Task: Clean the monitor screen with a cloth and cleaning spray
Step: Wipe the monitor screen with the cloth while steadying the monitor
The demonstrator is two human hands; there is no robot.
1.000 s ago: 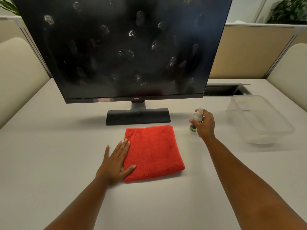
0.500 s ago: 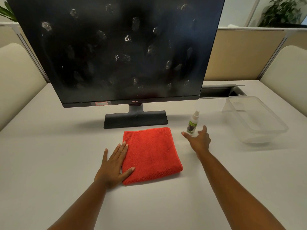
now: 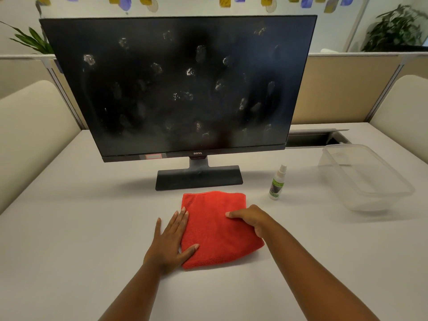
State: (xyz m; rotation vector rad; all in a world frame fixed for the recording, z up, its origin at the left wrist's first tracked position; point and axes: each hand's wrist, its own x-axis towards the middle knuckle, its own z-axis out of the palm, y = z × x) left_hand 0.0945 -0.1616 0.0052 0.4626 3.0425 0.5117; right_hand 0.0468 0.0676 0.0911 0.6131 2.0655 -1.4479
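The folded red cloth point(image 3: 220, 230) lay flat on the table point(image 3: 69, 228) in front of the smudged monitor point(image 3: 180, 86). The left hand point(image 3: 171, 242) rested flat, fingers spread, over the cloth's left edge. The right hand point(image 3: 251, 217) curled over its right edge, thumb on top, gripping it. The spray bottle point(image 3: 277, 183) stood untouched, just right of the cloth

Fuzzy red cloth point(image 3: 220, 230), smudged glossy screen point(image 3: 180, 84), seemingly clear plastic tub point(image 3: 370, 181)
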